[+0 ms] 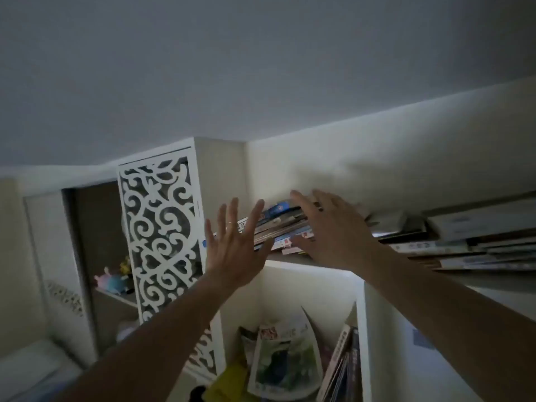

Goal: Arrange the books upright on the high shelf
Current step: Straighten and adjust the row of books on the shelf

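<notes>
Both arms up at the high shelf (290, 258), top of the white bookcase, just under the ceiling.

Left hand (232, 250): fingers straight and spread, palm facing the left end of the book stack (278, 227). No grip on anything. Can't tell if the fingertips touch the books or sit just in front of them. Ring on one finger.

Right hand (333, 230): also flat, fingers extended, laid over the right part of that same stack, thumb low near the bottom books. Grip not closed; nothing pinched. Looks like contact with the spines, but the frame is dim and blurred, so not certain.

Books in that stack: lying flat, piled on each other, tilted, spines toward me. Not upright. One blue book (280, 206) on top.

Further right on the same shelf: second pile of books (470, 248), also lying flat, well apart from both hands.

Compartment under the shelf: magazines (285, 358) leaning loosely, some books (345, 364) leaning against the right wall, something yellow (229, 381) at the bottom.

Left of the bookcase: white cut-out scrollwork panel (162, 236). Behind it, a lower shelf with plush toys (116, 281).
</notes>
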